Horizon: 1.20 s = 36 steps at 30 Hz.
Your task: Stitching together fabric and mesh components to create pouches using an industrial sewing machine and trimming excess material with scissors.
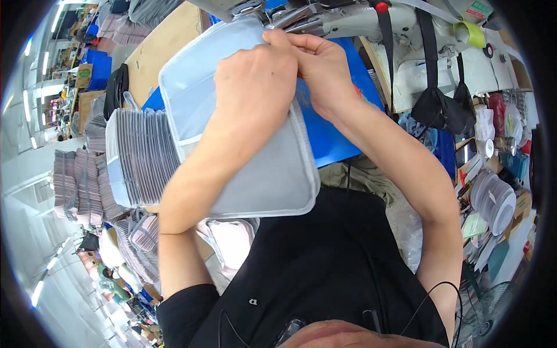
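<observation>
A light grey fabric panel (264, 180) with rounded corners and a piped edge slants up to the sewing machine (360, 23). Its upper part looks pale blue and sheeny, with a white strip across it. My left hand (255, 78) lies over the panel's upper right side, closed, its curled fingers gripping that edge close to the machine's presser area. Against it, my right hand (328, 72) is closed in a pinch at the same edge; whatever is between its fingertips is hidden. Under the panel shows a blue sheet (333, 136).
A tall stack of similar grey panels (145, 156) stands left of the work, with more tied bundles (81, 185) beyond. Black straps and a pouch (444, 107) hang from the machine at right. Shelves of clutter, with white discs (493, 200), fill the far right.
</observation>
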Motion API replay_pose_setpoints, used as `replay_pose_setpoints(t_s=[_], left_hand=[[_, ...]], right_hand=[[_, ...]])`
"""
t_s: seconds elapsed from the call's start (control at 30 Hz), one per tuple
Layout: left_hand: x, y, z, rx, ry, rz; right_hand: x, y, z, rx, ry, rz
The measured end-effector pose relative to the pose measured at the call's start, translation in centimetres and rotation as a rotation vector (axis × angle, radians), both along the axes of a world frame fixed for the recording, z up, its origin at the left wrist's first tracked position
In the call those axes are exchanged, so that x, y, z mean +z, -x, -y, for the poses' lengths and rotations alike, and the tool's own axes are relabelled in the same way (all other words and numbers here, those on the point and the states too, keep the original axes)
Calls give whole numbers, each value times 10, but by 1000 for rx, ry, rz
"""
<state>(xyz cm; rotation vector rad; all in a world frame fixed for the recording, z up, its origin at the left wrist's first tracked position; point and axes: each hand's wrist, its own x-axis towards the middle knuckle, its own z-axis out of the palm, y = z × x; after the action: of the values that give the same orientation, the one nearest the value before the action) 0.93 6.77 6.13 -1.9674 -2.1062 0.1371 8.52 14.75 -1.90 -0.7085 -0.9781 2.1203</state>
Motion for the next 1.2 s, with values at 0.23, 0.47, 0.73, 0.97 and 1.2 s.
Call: replay_pose_setpoints(t_s=[0.23, 0.47, 0.73, 0.97, 1.2], left_hand=[[-28, -5, 1, 198, -265, 333], [-83, 26, 34, 149, -521, 1053], [-146, 73, 111, 790, -795, 1698], [-134, 67, 143, 637, -844, 1703], [-113, 99, 127, 677, -933, 1597]], right_hand=[[-11, -29, 7, -6, -369, 126], [-18, -65, 23, -10, -995, 420], [-29, -56, 29, 237, -360, -25], [-17, -54, 30, 281, -152, -156], [-13, -22, 11, 284, -101, -152]])
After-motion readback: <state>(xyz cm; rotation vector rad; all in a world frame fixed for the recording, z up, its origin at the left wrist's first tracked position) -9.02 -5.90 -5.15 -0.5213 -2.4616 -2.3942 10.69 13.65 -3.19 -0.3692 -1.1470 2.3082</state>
